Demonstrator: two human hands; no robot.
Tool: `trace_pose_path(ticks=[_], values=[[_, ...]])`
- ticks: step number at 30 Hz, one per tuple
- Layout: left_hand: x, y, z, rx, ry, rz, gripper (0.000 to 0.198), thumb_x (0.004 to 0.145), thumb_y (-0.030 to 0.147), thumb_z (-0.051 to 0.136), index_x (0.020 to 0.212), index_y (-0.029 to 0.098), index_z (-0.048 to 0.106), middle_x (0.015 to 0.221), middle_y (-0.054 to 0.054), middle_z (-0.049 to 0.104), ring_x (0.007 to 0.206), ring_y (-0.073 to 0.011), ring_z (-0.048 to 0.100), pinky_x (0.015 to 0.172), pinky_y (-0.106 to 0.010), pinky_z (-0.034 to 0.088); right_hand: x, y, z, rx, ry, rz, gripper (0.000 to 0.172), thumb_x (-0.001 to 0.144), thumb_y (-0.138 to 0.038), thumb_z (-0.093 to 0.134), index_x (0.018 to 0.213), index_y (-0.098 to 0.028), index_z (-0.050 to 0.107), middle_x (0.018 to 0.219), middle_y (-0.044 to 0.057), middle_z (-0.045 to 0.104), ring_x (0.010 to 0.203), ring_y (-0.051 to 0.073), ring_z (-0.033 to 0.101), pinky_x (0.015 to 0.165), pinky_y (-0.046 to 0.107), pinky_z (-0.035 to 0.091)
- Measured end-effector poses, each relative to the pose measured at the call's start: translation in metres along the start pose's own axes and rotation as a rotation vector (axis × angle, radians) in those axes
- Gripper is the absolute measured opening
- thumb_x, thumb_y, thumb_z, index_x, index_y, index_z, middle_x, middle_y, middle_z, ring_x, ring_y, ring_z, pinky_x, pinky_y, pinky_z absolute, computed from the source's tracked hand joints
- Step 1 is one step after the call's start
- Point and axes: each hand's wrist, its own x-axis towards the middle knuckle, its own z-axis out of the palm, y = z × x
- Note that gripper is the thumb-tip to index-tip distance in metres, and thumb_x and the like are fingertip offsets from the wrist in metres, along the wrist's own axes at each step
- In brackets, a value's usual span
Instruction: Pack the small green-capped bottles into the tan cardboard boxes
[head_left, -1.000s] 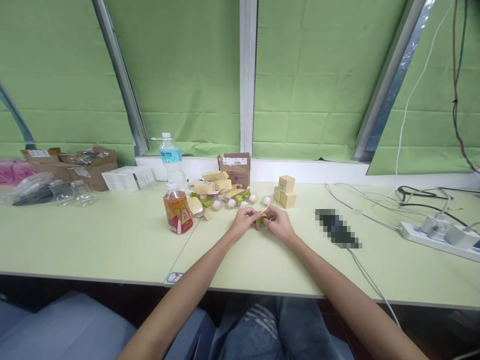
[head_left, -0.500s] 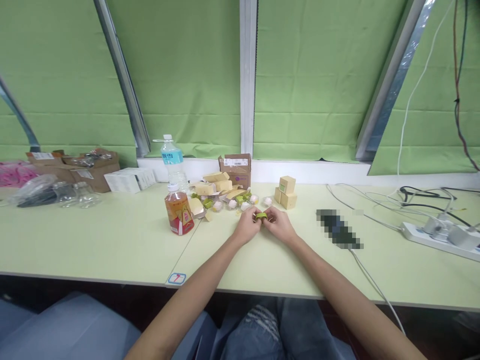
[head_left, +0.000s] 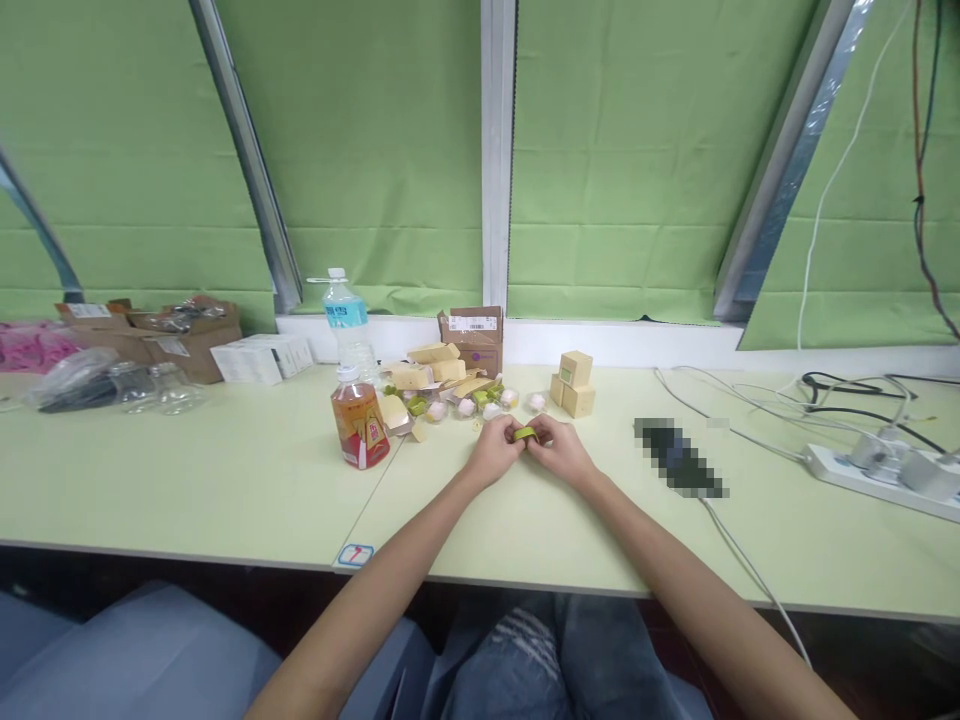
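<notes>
Between my hands, just above the table, is a small round green piece [head_left: 524, 433], too small to tell its kind. My left hand [head_left: 495, 449] pinches it from the left, and my right hand [head_left: 557, 447] from the right. Fingers cover parts of its sides. Just beyond the hands lie several small pale pink and white balls [head_left: 466, 407] in clear plastic, with green pieces [head_left: 416, 406] among them. Opened tan cartons [head_left: 412, 377] are heaped behind. A stack of small tan boxes [head_left: 577, 386] stands beyond my right hand.
A red-labelled drink bottle [head_left: 361, 425] and a taller water bottle [head_left: 346, 320] stand left of the heap. Behind it is a brown cardboard box [head_left: 480, 350]. On the right are a blurred-out dark object [head_left: 679, 458] with a cable and a white power strip [head_left: 885, 480].
The green piece has tilted slightly between my fingers. Both hands stay in nearly the same place, and the view has shifted a little.
</notes>
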Motion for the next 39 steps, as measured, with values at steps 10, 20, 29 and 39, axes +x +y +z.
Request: trace_pose_path(ticks=[10,20,29,39], values=[[0.000,0.001,0.000,-0.103,0.015,-0.125,0.011,0.065,0.010,0.064,0.075,0.014,0.066,0.065,0.002,0.063,0.059,-0.0106,0.054,0.057,-0.022,0.040,0.000,0.000,-0.003,0.015,-0.028,-0.044,0.019,0.082,-0.024,0.059,0.097,-0.019,0.068,0.086,0.003,0.075,0.074,0.017,0.067,0.074,0.030,0.056],[0.000,0.003,-0.004,-0.080,-0.006,-0.083,0.009,0.068,0.013,0.067,0.077,0.013,0.067,0.071,-0.001,0.067,0.065,-0.0121,0.058,0.061,-0.024,0.046,-0.001,-0.001,-0.003,0.012,-0.038,-0.034,0.017,0.083,-0.026,0.059,0.097,-0.020,0.068,0.085,0.003,0.075,0.075,0.017,0.068,0.077,0.031,0.056],[0.000,0.001,-0.009,-0.069,-0.038,-0.047,0.006,0.070,0.012,0.067,0.076,0.013,0.066,0.073,0.000,0.066,0.066,-0.0123,0.058,0.065,-0.025,0.047,0.000,-0.004,-0.001,-0.037,-0.034,-0.033,0.017,0.081,-0.022,0.057,0.094,-0.020,0.067,0.081,0.002,0.074,0.071,0.017,0.066,0.074,0.030,0.055],[0.001,0.001,-0.005,0.035,-0.014,0.026,0.015,0.071,0.005,0.061,0.080,0.014,0.070,0.076,-0.002,0.067,0.071,-0.0139,0.059,0.065,-0.025,0.045,0.001,-0.006,-0.005,-0.051,-0.050,-0.048,0.013,0.081,-0.021,0.056,0.092,-0.021,0.063,0.080,0.001,0.071,0.069,0.016,0.063,0.069,0.028,0.051]])
